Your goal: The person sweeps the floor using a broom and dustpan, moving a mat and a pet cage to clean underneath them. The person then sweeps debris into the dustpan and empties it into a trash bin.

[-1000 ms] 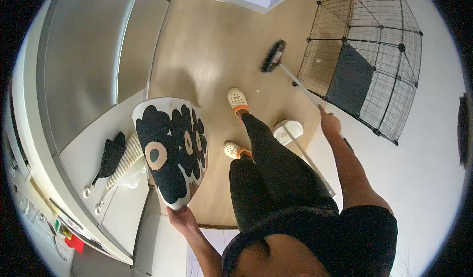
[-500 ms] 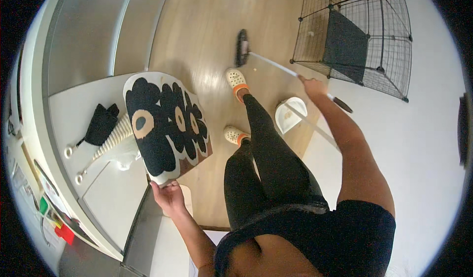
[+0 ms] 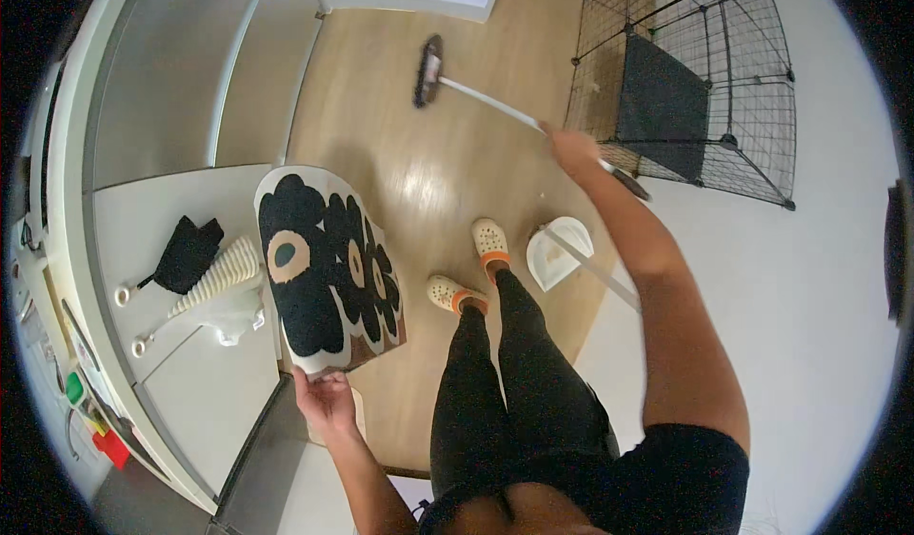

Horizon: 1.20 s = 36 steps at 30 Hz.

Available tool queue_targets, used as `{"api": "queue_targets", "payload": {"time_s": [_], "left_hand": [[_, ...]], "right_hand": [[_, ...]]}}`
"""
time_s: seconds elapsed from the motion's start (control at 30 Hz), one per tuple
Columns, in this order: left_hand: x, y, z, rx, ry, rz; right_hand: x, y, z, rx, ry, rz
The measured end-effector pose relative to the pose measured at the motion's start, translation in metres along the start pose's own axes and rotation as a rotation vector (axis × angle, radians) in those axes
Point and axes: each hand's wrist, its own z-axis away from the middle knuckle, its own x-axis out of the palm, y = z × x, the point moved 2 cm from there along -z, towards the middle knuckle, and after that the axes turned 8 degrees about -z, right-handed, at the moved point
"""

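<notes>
My left hand [image 3: 327, 404] is closed on the lower edge of a mat [image 3: 309, 321] with black flowers on a cream ground. The mat is lifted off the floor beside the white cabinet fronts, partly folded over. Out ahead, my right hand [image 3: 573, 152] grips the pale pole of a broom [image 3: 488, 102], whose dark end sticks out behind the wrist. The broom's dark-bristled head [image 3: 428, 71] is at the floor, far from my feet. A white long-handled dustpan [image 3: 573, 240] stands beside my right foot, its handle partly behind my right forearm.
A black wire pen [image 3: 705, 88] stands against the wall at the far right. On the left, a black pot holder [image 3: 188, 254] and a cream ribbed cloth [image 3: 221, 276] hang from the cabinet. My feet wear cream clogs [image 3: 489, 240] on the wood floor [image 3: 419, 173].
The broom head and my right hand have moved left and farther away. My feet now stand closer together, the right one having come back. The mat stays in my left hand.
</notes>
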Motion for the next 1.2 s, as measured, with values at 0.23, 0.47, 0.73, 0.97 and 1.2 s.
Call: {"api": "queue_targets", "payload": {"time_s": [0.23, 0.47, 0.73, 0.97, 1.2], "left_hand": [[0.029, -0.017, 0.007, 0.017, -0.074, -0.036], [0.068, -0.041, 0.020, 0.012, 0.139, -0.023], [0.093, -0.068, -0.001, -0.044, 0.019, 0.031], [0.135, -0.082, 0.009, -0.040, 0.017, 0.019], [0.158, -0.079, 0.025, -0.063, -0.112, 0.172]], "right_hand": [[0.022, 0.003, -0.079, 0.162, -0.034, -0.251], [0.035, 0.192, 0.129, 0.055, -0.233, 0.190], [0.040, 0.302, 0.195, 0.249, -0.316, 0.376], [0.050, 0.366, 0.219, 0.529, -0.323, 0.540], [0.056, 0.343, 0.181, 0.256, -0.060, 0.315]]}}
